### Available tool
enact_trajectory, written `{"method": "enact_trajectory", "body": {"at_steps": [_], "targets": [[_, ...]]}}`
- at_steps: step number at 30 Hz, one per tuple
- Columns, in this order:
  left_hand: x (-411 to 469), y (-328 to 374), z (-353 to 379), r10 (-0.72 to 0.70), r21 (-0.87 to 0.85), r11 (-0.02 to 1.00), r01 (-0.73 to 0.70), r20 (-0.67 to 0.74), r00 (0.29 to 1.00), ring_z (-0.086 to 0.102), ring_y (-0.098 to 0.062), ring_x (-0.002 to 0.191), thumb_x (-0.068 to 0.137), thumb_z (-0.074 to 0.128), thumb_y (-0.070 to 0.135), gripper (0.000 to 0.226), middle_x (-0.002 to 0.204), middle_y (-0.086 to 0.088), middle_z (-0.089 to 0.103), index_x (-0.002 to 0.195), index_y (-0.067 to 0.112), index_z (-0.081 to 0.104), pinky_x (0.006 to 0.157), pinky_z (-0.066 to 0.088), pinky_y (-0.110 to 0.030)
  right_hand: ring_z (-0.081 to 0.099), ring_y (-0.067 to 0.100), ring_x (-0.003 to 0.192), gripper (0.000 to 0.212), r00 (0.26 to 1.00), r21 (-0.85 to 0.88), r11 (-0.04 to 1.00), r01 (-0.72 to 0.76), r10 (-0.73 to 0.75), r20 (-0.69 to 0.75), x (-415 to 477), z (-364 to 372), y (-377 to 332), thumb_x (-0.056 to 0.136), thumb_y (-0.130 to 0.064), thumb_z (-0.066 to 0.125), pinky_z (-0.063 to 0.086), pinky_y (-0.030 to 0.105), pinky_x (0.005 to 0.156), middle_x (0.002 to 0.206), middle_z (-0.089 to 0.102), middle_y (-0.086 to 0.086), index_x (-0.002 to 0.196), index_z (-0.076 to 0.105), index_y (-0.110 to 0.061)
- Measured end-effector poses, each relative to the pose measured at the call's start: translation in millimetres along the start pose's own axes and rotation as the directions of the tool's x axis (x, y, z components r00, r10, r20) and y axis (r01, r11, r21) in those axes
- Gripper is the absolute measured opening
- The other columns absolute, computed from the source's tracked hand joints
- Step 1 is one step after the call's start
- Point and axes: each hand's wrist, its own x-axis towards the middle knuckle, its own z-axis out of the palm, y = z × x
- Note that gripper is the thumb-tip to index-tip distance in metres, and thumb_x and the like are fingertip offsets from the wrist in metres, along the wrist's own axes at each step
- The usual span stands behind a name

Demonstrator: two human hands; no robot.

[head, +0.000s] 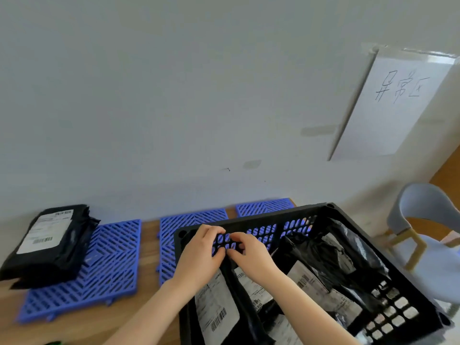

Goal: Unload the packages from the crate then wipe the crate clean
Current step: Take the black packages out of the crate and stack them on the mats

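Left hand [201, 252]: fingers curled, thumb and fingertips pinching the top edge of a black mailer [225, 268] at the crate's far-left corner.
Right hand [251, 256]: just beside the left, curled the same way and pinching the same top edge (the exact grip line is hard to pick out against the dark wall).
Crate [251, 220]: black perforated plastic, on the wooden table [149, 245].
Packages in crate [311, 277]: several black bags with white barcode labels, standing and leaning inside.
Unloaded pile [49, 242]: black labelled bags, on the leftmost blue grid mat [112, 260], well apart from the crate.
Other mats [189, 220]: two more along the wall, partly behind the crate.
Chair [423, 220]: grey-blue, to the right.
Paper sign [398, 103]: handwritten, taped to the wall.
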Motion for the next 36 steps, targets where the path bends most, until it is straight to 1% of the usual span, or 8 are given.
{"method": "enact_trajectory", "body": {"at_steps": [9, 12, 15, 17, 22, 29, 33, 36], "targets": [[-54, 31, 20, -0.194, 0.279, 0.936, 0.213, -0.095, 0.976, 0.054, -0.007, 0.109, 0.092, 0.06, 0.019, 0.041, 0.129, 0.01, 0.044, 0.132, 0.024, 0.05, 0.079, 0.041, -0.015, 0.048, 0.023, 0.125, 0.062, 0.953, -0.125, 0.987, 0.099, -0.058, 0.296, -7, 16, 31, 0.09, -0.043, 0.059, 0.04, 0.03, 0.099, 0.139, 0.046, 0.008, 0.142, 0.04, -0.015], [-71, 43, 21, -0.218, 0.326, 0.912, 0.249, -0.129, 0.967, 0.053, -0.005, 0.101, 0.092, 0.059, 0.018, 0.039, 0.127, 0.012, 0.045, 0.13, 0.025, 0.051, 0.074, 0.038, -0.013, 0.053, 0.022, 0.118, 0.062, 0.927, -0.123, 0.985, 0.121, -0.068, 0.368, -19, 18, 34, 0.088, -0.048, 0.059, 0.045, 0.029, 0.088, 0.132, 0.054, 0.007, 0.138, 0.044, -0.013], [-86, 49, 19, -0.226, 0.327, 0.906, 0.268, -0.161, 0.961, 0.052, -0.002, 0.096, 0.092, 0.06, 0.02, 0.037, 0.124, 0.015, 0.045, 0.128, 0.026, 0.053, 0.078, 0.04, -0.013, 0.06, 0.018, 0.104, 0.049, 0.915, -0.058, 0.989, 0.134, -0.102, 0.389, -29, 18, 32, 0.088, -0.036, 0.061, 0.047, 0.026, 0.079, 0.119, 0.062, 0.004, 0.131, 0.051, -0.014], [-92, 53, 17, -0.238, 0.309, 0.907, 0.285, -0.181, 0.954, 0.053, 0.0, 0.1, 0.092, 0.06, 0.022, 0.036, 0.121, 0.018, 0.044, 0.127, 0.027, 0.053, 0.082, 0.04, -0.01, 0.06, 0.014, 0.099, 0.047, 0.923, -0.008, 0.99, 0.143, -0.13, 0.363, -34, 19, 32, 0.086, -0.025, 0.06, 0.049, 0.025, 0.079, 0.117, 0.064, 0.001, 0.132, 0.053, -0.017], [-100, 61, 16, -0.262, 0.248, 0.915, 0.319, -0.237, 0.935, 0.046, 0.008, 0.096, 0.093, 0.061, 0.024, 0.032, 0.115, 0.02, 0.042, 0.125, 0.025, 0.055, 0.08, 0.034, 0.001, 0.057, 0.011, 0.114, 0.048, 0.956, 0.155, 0.977, 0.144, -0.177, 0.233, -41, 12, 31, 0.088, -0.01, 0.058, 0.043, 0.019, 0.089, 0.128, 0.06, -0.002, 0.135, 0.053, -0.02], [-109, 71, 20, -0.3, 0.195, 0.916, 0.351, -0.25, 0.921, 0.04, 0.009, 0.115, 0.093, 0.059, 0.04, 0.047, 0.13, 0.018, 0.038, 0.136, 0.028, 0.047, 0.088, 0.03, 0.002, 0.063, 0.003, 0.084, 0.045, 0.984, 0.506, 0.852, 0.135, -0.174, 0.03, -41, -23, 19, 0.091, -0.002, 0.053, 0.052, 0.015, 0.064, 0.11, 0.065, -0.007, 0.131, 0.054, -0.023], [-108, 78, 15, -0.372, 0.062, 0.918, 0.391, -0.203, 0.906, 0.033, 0.004, 0.13, 0.092, 0.056, 0.048, 0.057, 0.144, 0.017, 0.028, 0.144, 0.039, 0.035, 0.107, 0.035, -0.016, 0.064, 0.0, 0.086, 0.042, 0.974, 0.573, 0.791, 0.213, -0.216, -0.063, -43, -39, 9, 0.091, 0.001, 0.052, 0.054, 0.015, 0.063, 0.11, 0.065, -0.01, 0.125, 0.058, -0.022], [-105, 79, 8, -0.412, -0.066, 0.911, 0.406, -0.183, 0.893, 0.031, 0.001, 0.135, 0.09, 0.056, 0.054, 0.061, 0.147, 0.019, 0.029, 0.144, 0.049, 0.027, 0.111, 0.036, -0.03, 0.066, 0.005, 0.093, 0.042, 0.964, 0.614, 0.746, 0.258, -0.243, -0.11, -47, -49, 0, 0.09, 0.003, 0.051, 0.054, 0.014, 0.066, 0.112, 0.066, -0.009, 0.124, 0.06, -0.02]]}}
